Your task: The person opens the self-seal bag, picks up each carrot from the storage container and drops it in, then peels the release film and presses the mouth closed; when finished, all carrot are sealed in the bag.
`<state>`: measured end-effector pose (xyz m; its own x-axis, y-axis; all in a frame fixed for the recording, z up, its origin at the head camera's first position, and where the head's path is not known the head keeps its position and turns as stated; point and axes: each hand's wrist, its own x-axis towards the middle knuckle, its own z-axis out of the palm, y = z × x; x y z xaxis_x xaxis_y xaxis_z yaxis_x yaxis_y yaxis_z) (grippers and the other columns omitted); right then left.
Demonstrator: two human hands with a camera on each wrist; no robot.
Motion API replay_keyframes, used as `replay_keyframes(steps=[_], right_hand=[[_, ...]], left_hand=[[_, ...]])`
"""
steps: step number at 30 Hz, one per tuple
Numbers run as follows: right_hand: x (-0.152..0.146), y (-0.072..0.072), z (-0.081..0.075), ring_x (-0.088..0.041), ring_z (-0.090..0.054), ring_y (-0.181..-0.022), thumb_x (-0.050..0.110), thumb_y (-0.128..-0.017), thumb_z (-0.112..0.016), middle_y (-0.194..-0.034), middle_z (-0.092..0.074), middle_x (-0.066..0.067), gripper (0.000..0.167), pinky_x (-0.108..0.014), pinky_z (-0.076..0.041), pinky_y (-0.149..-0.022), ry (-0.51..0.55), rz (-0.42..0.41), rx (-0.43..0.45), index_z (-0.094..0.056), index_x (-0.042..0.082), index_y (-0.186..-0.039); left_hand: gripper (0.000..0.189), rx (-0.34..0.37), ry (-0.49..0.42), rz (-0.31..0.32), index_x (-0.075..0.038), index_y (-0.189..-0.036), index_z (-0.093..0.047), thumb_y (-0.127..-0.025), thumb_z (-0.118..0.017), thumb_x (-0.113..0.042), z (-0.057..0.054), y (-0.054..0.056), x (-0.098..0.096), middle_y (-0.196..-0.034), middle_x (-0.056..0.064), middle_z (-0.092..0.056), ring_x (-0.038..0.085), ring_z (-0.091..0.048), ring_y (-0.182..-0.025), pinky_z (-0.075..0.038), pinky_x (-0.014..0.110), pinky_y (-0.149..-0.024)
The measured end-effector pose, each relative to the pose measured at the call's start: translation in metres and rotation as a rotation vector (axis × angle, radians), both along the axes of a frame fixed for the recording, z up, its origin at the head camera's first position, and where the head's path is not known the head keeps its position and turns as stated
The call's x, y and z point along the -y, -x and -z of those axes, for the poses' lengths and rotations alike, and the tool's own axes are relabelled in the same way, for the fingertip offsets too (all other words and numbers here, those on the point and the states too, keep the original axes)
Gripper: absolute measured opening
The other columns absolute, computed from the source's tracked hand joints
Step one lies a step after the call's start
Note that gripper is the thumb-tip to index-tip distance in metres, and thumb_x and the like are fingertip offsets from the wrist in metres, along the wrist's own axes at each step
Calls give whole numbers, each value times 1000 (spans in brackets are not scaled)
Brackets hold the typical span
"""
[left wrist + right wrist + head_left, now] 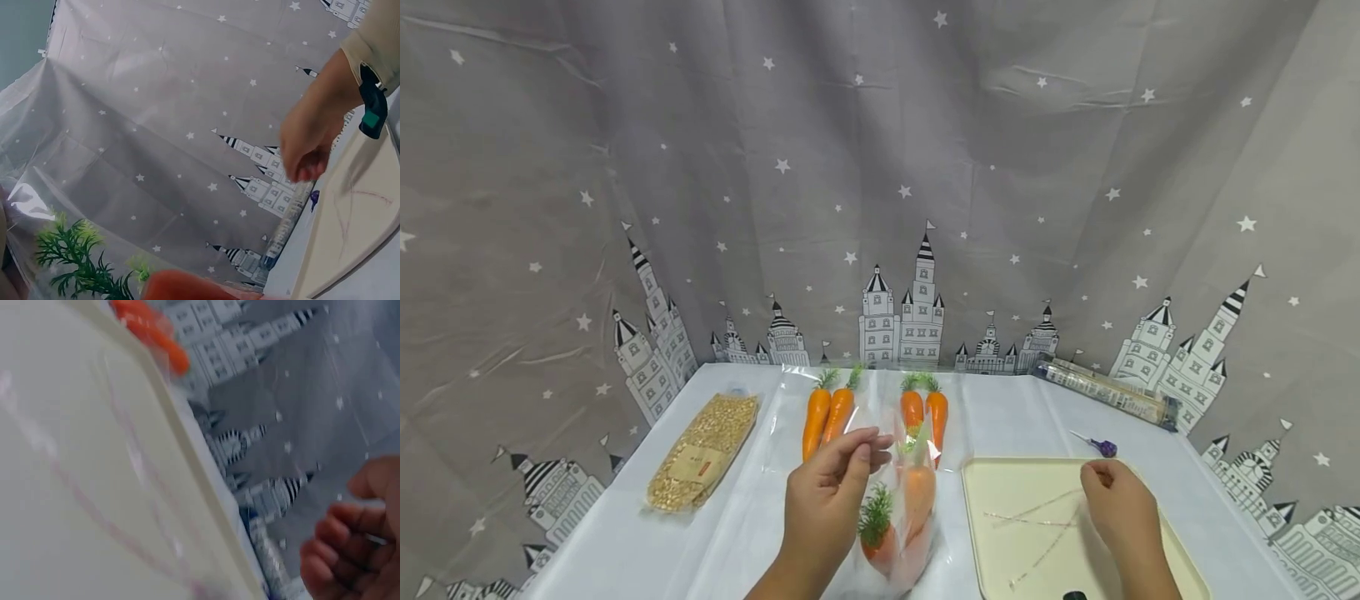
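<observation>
My left hand [831,492] pinches the film of a clear bag [917,542] between thumb and fingers. Inside the bag are orange carrots [919,492] with green tops, tilted upright, and the left wrist view shows the leafy green top [75,253] close up. Over the right side of a cream tray [977,533] hovers my right hand [1120,508], its fingers bent. In the right wrist view the thumb stands apart from the curled fingers and no held object shows. Several thin, pale pinkish strips [1045,554] lie in the tray.
Behind the held bag, clear bags with carrots [829,417] and more carrots [923,408] lie flat. A bag of yellow grains [703,454] lies at left. At the back right are a long clear-wrapped pack [1105,392] and a small purple item [1103,448].
</observation>
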<state>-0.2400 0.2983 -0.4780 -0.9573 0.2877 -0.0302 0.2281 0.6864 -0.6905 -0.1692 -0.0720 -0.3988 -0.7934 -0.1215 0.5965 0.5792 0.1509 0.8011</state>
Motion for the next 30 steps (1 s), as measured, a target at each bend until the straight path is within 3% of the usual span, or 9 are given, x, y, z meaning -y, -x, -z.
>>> replay_keyframes(steps=[3, 7, 12, 18, 21, 26, 30], right_hand=[[32, 2, -8, -30, -68, -108, 35, -109, -52, -118, -72, -15, 39, -44, -57, -90, 97, -75, -74, -67, 5, -129], [75, 3, -14, -19, -71, -101, 22, -109, -56, -110, -74, -11, 26, -25, -60, -86, 374, -180, -158, -69, 4, -122], [112, 4, -19, -21, -72, -106, 11, -109, -56, -113, -72, -15, 24, -27, -61, -92, 674, -309, -208, -67, -2, -125], [136, 18, -23, -30, -60, -135, 20, -113, -49, -145, -60, -21, 42, -31, -53, -108, 839, -519, -169, -51, 1, -150], [147, 25, -24, -31, -55, -140, 27, -114, -46, -153, -51, -25, 51, -35, -50, -113, 908, -612, -113, -41, -2, -155], [158, 30, -26, -23, -64, -128, 27, -114, -46, -144, -59, -21, 52, -35, -54, -107, 990, -643, -57, -40, -8, -152], [161, 27, -26, -18, -68, -107, 19, -112, -51, -122, -66, -9, 38, -32, -60, -94, 1011, -562, -101, -52, -9, -138]], left_hand=[[20, -20, 26, 15, -13, -117, -74, -106, -60, -5, 0, 0, -1, -109, -2, -80, 16, -78, -94, -65, 31, -81], [22, -50, 57, 39, -13, -119, -73, -107, -57, -5, 0, 0, -1, -111, -2, -79, 16, -78, -94, -65, 31, -82], [23, -86, 68, 68, -11, -120, -72, -107, -55, -2, 1, 0, -2, -111, 1, -79, 18, -78, -94, -65, 32, -80], [22, -82, 59, 80, -11, -120, -72, -107, -55, -2, 1, 0, -3, -110, 2, -79, 17, -78, -93, -65, 32, -80], [22, -90, 54, 81, -9, -119, -72, -107, -55, -1, 1, 0, -2, -110, 3, -79, 18, -78, -92, -65, 33, -80], [22, -50, 55, 41, -11, -119, -72, -107, -56, -3, 2, 0, -1, -110, 0, -80, 16, -78, -92, -65, 31, -79], [23, -26, 46, 1, -14, -122, -70, -108, -55, -5, 4, 1, 2, -112, -3, -79, 15, -77, -95, -64, 30, -82]])
